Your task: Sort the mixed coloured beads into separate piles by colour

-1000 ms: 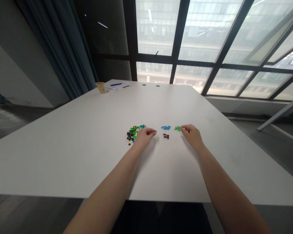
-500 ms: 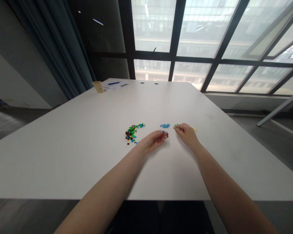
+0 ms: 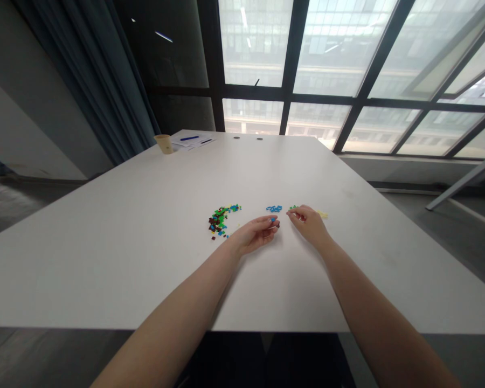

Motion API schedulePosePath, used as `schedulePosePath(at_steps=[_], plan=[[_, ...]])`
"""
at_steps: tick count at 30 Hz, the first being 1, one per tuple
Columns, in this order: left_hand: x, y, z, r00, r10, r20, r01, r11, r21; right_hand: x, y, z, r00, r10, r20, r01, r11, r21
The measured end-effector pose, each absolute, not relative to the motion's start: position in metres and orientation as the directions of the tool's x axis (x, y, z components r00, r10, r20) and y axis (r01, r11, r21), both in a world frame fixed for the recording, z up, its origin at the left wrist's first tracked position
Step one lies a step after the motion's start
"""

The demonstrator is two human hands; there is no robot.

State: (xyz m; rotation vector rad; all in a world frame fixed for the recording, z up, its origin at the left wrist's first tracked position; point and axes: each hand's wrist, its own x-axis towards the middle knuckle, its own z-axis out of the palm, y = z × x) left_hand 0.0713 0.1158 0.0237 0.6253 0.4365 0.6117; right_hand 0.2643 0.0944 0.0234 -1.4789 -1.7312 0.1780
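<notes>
Several small coloured pieces lie on a white table (image 3: 145,242). My left hand (image 3: 258,233) is curled, palm turned inward, with a small blue piece (image 3: 273,219) at its fingertips and dark brown pieces by the fingers. My right hand (image 3: 307,220) has thumb and forefinger pinched together beside the green pieces (image 3: 293,207); what lies in the pinch is too small to make out. A cluster of blue pieces (image 3: 274,208) sits beyond my left fingertips. Yellow pieces (image 3: 322,214) show partly behind my right hand. Left of my left hand spreads a mixed pile (image 3: 217,220) of brown, green, blue and yellow pieces.
A paper cup (image 3: 164,144) stands at the far left of the table, beside papers (image 3: 194,143) with a blue pen (image 3: 189,138) on them. Two dark discs sit near the far edge. Windows (image 3: 254,54) and a curtain (image 3: 92,81) rise behind.
The blue piece at my left fingertips shows slightly more, and those fingers have shifted a little. My right hand stays pinched in nearly the same place.
</notes>
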Motion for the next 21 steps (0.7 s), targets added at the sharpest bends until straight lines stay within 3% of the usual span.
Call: schedulePosePath(at_steps=[9, 13, 18, 21], plan=[[0.074, 0.117, 0.021, 0.736, 0.637, -0.228, -0.329, 0.632, 0.702, 0.240, 0.078, 0.038, -0.162, 0.745, 0.647, 0.668, 0.565, -0.484], [0.075, 0.118, 0.017, 0.703, 0.661, -0.261, -0.329, 0.629, 0.705, 0.236, 0.079, 0.034, -0.198, 0.737, 0.647, 0.729, 0.552, -0.405], [0.078, 0.119, 0.017, 0.666, 0.695, -0.271, -0.377, 0.627, 0.682, 0.237, 0.084, 0.034, -0.309, 0.746, 0.590, 0.834, 0.511, -0.209], [0.080, 0.120, 0.019, 0.563, 0.767, -0.307, -0.403, 0.580, 0.708, 0.241, 0.101, 0.034, -0.232, 0.804, 0.547, 0.883, 0.410, -0.228]])
